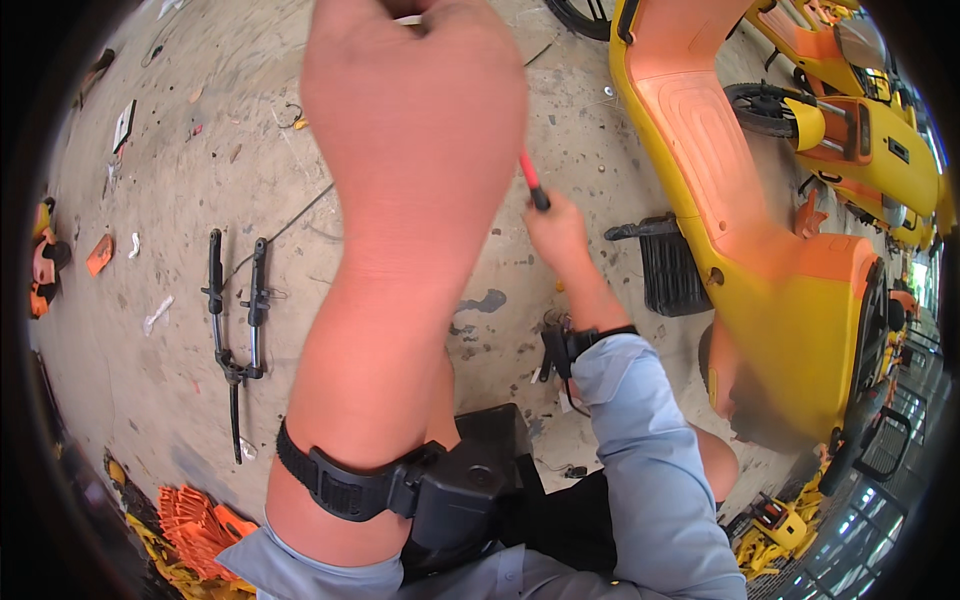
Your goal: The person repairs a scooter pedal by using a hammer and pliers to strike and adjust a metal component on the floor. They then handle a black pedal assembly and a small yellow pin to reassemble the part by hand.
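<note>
My left hand [415,110] is raised close to the camera, its back toward me and its fingers curled at the top edge of the view; what they hold is hidden. A black strap with a device [400,490] wraps that wrist. My right hand [558,232] reaches out over the concrete floor, gripping a tool with a red and black handle [533,183] that points up and left behind my left forearm. Another black strap [575,345] sits on the right wrist above a grey sleeve. An orange and yellow scooter [760,200] lies just right of that hand.
A black fork-like bike part [235,310] lies on the floor at left. Orange plastic parts [195,525] are piled at lower left, with small scraps [98,253] scattered further left. More yellow scooters [870,130] stand at upper right. A black footrest [668,265] juts from the near scooter.
</note>
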The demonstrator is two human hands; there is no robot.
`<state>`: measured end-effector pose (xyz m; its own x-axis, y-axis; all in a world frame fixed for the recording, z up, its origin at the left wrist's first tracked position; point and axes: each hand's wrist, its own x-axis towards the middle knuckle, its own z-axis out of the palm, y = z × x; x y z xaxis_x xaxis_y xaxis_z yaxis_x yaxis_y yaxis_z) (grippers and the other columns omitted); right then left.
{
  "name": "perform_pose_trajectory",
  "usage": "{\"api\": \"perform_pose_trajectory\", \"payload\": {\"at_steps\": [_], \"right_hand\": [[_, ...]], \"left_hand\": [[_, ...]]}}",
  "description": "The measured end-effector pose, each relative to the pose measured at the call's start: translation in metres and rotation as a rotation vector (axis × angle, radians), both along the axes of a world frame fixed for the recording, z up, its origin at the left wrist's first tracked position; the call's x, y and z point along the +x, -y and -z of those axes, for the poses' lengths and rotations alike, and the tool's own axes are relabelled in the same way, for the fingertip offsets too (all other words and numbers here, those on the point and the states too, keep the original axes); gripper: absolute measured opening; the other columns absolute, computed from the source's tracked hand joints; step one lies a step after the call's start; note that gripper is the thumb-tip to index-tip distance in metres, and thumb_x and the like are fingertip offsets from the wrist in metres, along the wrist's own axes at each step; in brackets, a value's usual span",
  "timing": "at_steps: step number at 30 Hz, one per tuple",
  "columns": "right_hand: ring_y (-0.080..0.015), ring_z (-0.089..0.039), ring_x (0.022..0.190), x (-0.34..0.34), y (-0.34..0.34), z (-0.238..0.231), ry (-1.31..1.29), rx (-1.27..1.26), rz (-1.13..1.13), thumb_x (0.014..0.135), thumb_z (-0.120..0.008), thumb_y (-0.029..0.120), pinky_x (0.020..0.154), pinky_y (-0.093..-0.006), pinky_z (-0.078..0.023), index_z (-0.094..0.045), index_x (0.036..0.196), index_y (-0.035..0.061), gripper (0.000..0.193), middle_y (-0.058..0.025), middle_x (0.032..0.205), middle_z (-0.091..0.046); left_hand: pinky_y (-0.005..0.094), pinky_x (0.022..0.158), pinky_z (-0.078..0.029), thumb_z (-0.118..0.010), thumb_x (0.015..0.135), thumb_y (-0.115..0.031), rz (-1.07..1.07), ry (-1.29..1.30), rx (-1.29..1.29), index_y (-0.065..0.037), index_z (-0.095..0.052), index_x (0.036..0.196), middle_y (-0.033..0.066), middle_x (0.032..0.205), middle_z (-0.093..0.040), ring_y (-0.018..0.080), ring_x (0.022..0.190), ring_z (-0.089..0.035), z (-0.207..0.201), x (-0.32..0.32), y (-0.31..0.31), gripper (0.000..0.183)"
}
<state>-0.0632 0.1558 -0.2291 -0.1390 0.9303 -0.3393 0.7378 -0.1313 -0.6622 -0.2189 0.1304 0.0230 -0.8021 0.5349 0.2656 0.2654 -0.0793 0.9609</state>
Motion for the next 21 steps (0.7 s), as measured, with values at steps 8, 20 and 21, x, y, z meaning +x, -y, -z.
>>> {"api": "perform_pose_trajectory", "payload": {"at_steps": [8, 20, 21], "right_hand": [[-0.0202, -0.065, 0.064, -0.088, -0.016, -0.074, -0.61, 0.422, 0.134, 0.08, -0.061, 0.008, 0.062, -0.0316, -0.048, -0.065, 0.09, 0.0023, 0.012, -0.0133, 0.066, -0.063], [-0.0154, -0.048, 0.044, -0.006, 0.062, 0.029, -0.187, -0.291, 0.309, 0.079, -0.059, 0.012, 0.041, -0.0332, -0.037, -0.066, 0.081, 0.0022, 0.012, -0.0036, 0.057, -0.054], [-0.0152, -0.048, 0.045, -0.004, 0.06, 0.022, -0.174, -0.319, 0.328, 0.079, -0.06, 0.012, 0.041, -0.0328, -0.037, -0.067, 0.082, 0.0025, 0.012, -0.0031, 0.059, -0.055]], "left_hand": [[0.0237, 0.068, -0.049, -0.053, 0.088, -0.005, -0.032, -0.05, -0.118, 0.003, -0.059, 0.114, 0.0067, 0.101, -0.066, 0.012, 0.082, -0.064, 0.01, -0.055, 0.023, 0.028], [0.0239, 0.061, -0.047, -0.051, 0.087, -0.005, 0.076, 0.116, 0.02, 0.005, -0.058, 0.113, 0.0081, 0.1, -0.064, 0.0111, 0.081, -0.062, 0.011, -0.042, 0.007, 0.029], [0.0234, 0.06, -0.047, -0.052, 0.087, -0.005, 0.092, 0.168, 0.038, 0.005, -0.058, 0.113, 0.0082, 0.1, -0.064, 0.0109, 0.08, -0.061, 0.007, -0.04, 0.008, 0.029]]}}
